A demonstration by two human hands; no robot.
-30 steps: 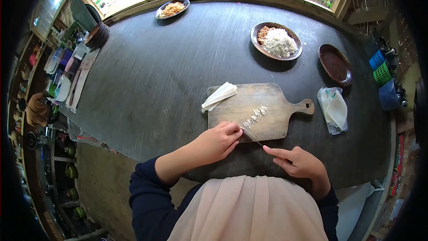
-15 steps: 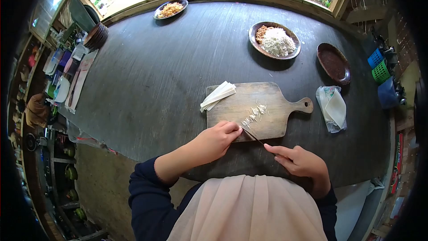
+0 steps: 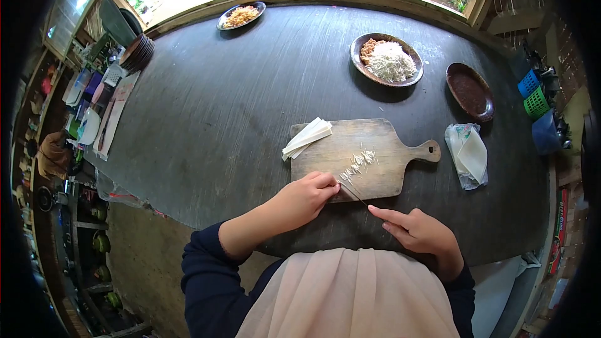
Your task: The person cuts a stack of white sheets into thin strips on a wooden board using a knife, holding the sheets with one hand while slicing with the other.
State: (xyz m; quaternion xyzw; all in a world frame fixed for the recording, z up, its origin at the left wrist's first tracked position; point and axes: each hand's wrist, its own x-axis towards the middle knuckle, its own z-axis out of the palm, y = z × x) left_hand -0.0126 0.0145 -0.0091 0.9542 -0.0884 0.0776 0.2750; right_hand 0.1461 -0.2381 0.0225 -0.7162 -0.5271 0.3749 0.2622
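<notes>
My left hand is closed at the near edge of the wooden cutting board, its fingertips pressed down on white sheet strips mostly hidden under them. In my right hand is a thin knife, its blade slanting up to the left fingertips. Thin white shreds lie scattered on the board just beyond the blade. A small stack of flat white strips rests across the board's far left corner.
Beyond the board stands a plate heaped with white shreds and something orange-brown. An oval brown dish and a plastic packet with a folded white sheet lie to the right. Another plate of food sits far back. Stacked brown plates stand left.
The knife and my right hand have shifted slightly against the left fingertips. My left hand keeps its place. The whole view has dropped a little.
</notes>
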